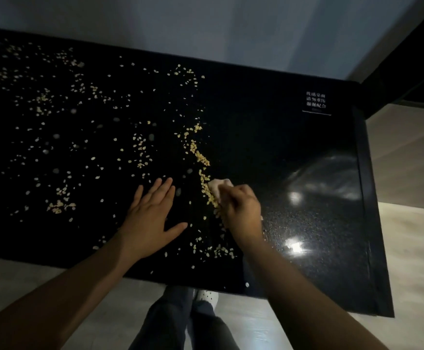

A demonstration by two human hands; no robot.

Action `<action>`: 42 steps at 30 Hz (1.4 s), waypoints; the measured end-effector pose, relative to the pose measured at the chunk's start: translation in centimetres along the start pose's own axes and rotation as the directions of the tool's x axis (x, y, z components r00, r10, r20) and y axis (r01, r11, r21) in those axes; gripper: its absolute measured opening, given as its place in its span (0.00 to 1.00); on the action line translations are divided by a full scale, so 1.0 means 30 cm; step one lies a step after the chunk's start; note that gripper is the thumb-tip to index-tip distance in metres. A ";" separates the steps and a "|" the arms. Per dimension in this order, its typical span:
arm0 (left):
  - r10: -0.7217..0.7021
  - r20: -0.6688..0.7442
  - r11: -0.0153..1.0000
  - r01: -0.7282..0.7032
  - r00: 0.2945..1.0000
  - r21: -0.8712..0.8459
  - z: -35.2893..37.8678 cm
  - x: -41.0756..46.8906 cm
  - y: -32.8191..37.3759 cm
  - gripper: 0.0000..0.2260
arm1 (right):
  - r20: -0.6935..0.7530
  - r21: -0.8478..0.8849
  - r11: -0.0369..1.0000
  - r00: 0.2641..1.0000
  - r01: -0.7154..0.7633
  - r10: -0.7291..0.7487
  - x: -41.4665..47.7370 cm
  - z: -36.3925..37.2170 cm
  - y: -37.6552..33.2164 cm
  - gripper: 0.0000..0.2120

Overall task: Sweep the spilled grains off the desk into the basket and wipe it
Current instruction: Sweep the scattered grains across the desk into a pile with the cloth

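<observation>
Pale yellow grains [140, 147] lie scattered over the left and middle of a glossy black desk [294, 152]. A denser ridge of grains [202, 157] runs down the middle toward my right hand. My right hand [241, 210] grips a small pale cloth [218, 185], pressed on the desk right against the ridge's lower end. My left hand [153, 213] lies flat on the desk, fingers straight and spread, just left of the ridge. No basket is in view.
The desk's right part [319, 223] carries no grains and shows light glare. White printed text [316, 99] sits near the far right corner. A wall runs behind the desk. My legs and a shoe [206, 298] stand at the near edge on a pale floor.
</observation>
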State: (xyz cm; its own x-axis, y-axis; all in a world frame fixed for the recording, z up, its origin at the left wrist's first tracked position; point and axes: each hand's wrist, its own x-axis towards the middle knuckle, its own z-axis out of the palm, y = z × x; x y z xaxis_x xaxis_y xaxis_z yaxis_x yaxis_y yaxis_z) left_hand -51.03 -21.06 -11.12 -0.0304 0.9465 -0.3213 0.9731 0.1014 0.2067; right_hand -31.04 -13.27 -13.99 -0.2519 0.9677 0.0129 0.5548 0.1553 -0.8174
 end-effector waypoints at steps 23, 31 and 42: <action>0.091 0.079 0.991 -0.099 0.993 0.091 0.054 -0.076 -0.006 0.40 | -0.167 0.038 0.991 0.977 -0.127 0.131 -0.150 -0.045 -0.022 0.10; 0.145 0.094 0.982 -0.155 0.985 0.106 0.055 -0.070 -0.031 0.38 | -0.398 -0.121 0.917 0.865 -0.381 0.307 -0.386 -0.225 0.105 0.12; 0.227 0.134 0.968 -0.238 0.965 0.073 0.014 -0.056 -0.086 0.37 | -0.215 0.031 0.976 0.953 -0.214 0.215 -0.404 0.146 -0.097 0.18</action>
State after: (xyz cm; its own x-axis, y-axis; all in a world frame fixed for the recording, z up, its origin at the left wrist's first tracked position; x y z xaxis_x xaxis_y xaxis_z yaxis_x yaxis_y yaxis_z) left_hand -53.39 -23.04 -11.51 0.2224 0.8949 -0.3870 0.9664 -0.1498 0.2089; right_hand -33.06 -26.32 -14.30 0.0498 0.9980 -0.0399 0.5706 -0.0612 -0.8189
